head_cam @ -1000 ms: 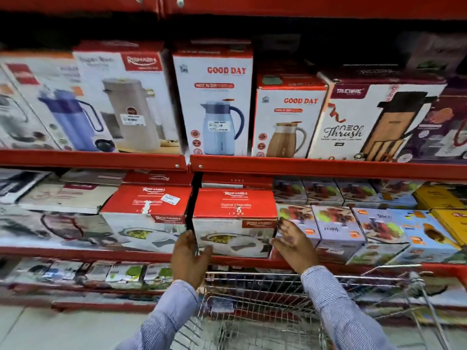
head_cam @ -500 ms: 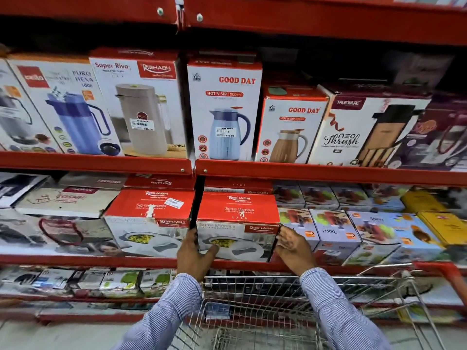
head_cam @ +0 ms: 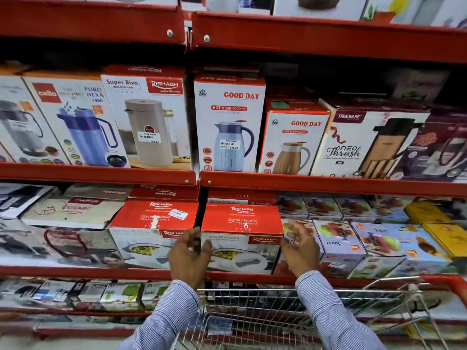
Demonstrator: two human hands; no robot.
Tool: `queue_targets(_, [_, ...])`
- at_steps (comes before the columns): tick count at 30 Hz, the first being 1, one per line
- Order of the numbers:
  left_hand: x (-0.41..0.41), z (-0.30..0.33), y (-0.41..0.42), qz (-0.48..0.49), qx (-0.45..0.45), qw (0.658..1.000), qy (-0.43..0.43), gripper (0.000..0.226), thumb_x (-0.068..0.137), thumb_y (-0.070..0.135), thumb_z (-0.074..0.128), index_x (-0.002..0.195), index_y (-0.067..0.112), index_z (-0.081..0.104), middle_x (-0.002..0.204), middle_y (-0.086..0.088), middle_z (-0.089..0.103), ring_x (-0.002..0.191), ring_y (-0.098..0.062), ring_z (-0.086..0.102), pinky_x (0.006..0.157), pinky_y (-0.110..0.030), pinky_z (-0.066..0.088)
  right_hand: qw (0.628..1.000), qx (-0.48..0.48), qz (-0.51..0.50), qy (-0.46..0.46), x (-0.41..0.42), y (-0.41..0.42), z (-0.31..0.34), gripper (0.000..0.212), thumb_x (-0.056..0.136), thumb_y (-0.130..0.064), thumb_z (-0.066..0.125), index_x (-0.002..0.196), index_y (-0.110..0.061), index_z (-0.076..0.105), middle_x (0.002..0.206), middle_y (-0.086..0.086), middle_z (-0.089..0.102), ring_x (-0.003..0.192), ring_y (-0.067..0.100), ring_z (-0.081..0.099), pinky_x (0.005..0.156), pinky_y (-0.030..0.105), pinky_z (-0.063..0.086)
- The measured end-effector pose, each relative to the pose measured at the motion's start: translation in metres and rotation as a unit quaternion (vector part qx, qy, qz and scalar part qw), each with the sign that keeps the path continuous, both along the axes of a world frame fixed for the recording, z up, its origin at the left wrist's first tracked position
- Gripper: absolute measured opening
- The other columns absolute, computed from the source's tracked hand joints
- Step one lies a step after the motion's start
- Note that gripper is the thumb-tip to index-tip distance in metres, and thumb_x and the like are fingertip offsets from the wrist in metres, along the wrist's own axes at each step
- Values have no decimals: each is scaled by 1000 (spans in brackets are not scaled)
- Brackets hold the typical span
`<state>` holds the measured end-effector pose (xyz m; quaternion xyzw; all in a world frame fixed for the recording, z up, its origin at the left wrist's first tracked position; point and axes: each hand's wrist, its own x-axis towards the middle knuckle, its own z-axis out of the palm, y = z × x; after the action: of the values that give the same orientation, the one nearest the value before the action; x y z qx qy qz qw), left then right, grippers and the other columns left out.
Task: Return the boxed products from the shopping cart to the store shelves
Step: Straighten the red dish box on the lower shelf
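You are flanking the Sigma Marbella box [head_cam: 241, 238] on the middle shelf [head_cam: 328, 184] with left hand [head_cam: 188, 258] and right hand [head_cam: 300, 251], fingers [head_cam: 294, 229] released, so be nudging it flush, squarely.

Shopping cart [head_cam: 290, 322] cut off by bottom edge.

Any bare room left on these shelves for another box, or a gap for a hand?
Hardly any. The flask shelf is packed edge to edge. A dark narrow gap at the upright between the two red casserole boxes would barely admit fingers. The juicer boxes crowd the right side. Dark headroom shows above the shorter Good Day box.
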<state>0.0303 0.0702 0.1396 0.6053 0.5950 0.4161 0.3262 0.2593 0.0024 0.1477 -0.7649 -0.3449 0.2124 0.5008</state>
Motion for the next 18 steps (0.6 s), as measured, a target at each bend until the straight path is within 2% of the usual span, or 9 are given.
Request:
queue_targets(2, [3, 30, 8, 13, 59, 997, -45, 29, 82, 12, 72, 111, 14, 67, 94, 4, 69, 86, -16, 66, 77, -26, 56, 996, 86, 10, -31, -10, 14, 24, 43, 84, -2, 63, 125, -14, 59, 120, 2, 66, 107, 20, 62, 86, 21, 55])
queue_targets(3, [5, 43, 16, 6, 85, 994, -62, 30, 82, 11, 72, 111, 14, 67, 97, 3, 69, 87, -15, 66, 80, -25, 55, 992, 117, 34, -38, -17, 23, 39, 44, 84, -1, 62, 126, -13, 58, 120, 0, 65, 105, 18, 62, 79, 11, 53])
queue_targets(5, [11, 68, 35, -15, 124, 989, -75, 34, 81, 13, 73, 114, 13, 65, 105, 2, 69, 91, -14, 66, 79, -13, 52, 985, 138, 84, -58, -28, 44, 66, 49, 85, -1, 60, 132, -15, 55, 124, -6, 61, 104, 13, 61, 70, 4, 49])
queue_targets(7, [16, 88, 53, -31, 140, 988, -64, 43, 80, 19, 75, 121, 12, 63, 114, -1, 69, 99, -17, 67, 81, -13, 49, 982, 133, 111, -79, -36, 66, 82, 53, 84, -5, 62, 136, -16, 51, 128, -7, 59, 104, 11, 60, 67, 3, 48])
queue_targets(9, [20, 99, 67, -44, 138, 989, -35, 53, 79, 24, 76, 127, 11, 58, 124, -5, 66, 109, -20, 64, 90, -22, 47, 984, 117, 104, -82, -39, 84, 91, 57, 84, -11, 64, 138, -16, 49, 129, -4, 60, 102, 12, 62, 74, 6, 47])
queue_targets(11, [24, 104, 78, -63, 129, 990, -15, 65, 77, 27, 77, 134, 10, 51, 133, -9, 61, 118, -25, 60, 103, -31, 44, 989, 95, 87, -72, -41, 94, 93, 60, 82, -15, 66, 140, -17, 48, 128, 3, 63, 100, 15, 64, 86, 23, 52])
queue_targets(13, [26, 107, 86, -79, 111, 991, 4, 75, 77, 28, 77, 141, 6, 43, 141, -12, 54, 129, -28, 52, 111, -33, 37, 992, 75, 72, -78, -43, 100, 95, 62, 81, -18, 66, 140, -16, 46, 125, 8, 66, 99, 18, 66, 92, 32, 53])
queue_targets(16, [28, 111, 95, -81, 89, 992, 23, 86, 74, 34, 77, 145, 6, 37, 144, -13, 52, 132, -28, 49, 113, -42, 39, 992, 65, 61, -85, -47, 105, 97, 65, 80, -20, 67, 141, -14, 46, 124, 9, 67, 100, 18, 67, 94, 32, 53])
queue_targets(18, [29, 110, 100, -81, 82, 993, 19, 90, 69, 44, 74, 144, 10, 38, 139, -12, 57, 128, -28, 54, 108, -45, 44, 993, 64, 59, -74, -48, 106, 99, 64, 81, -18, 67, 141, -12, 46, 126, 10, 67, 99, 16, 67, 90, 25, 50])
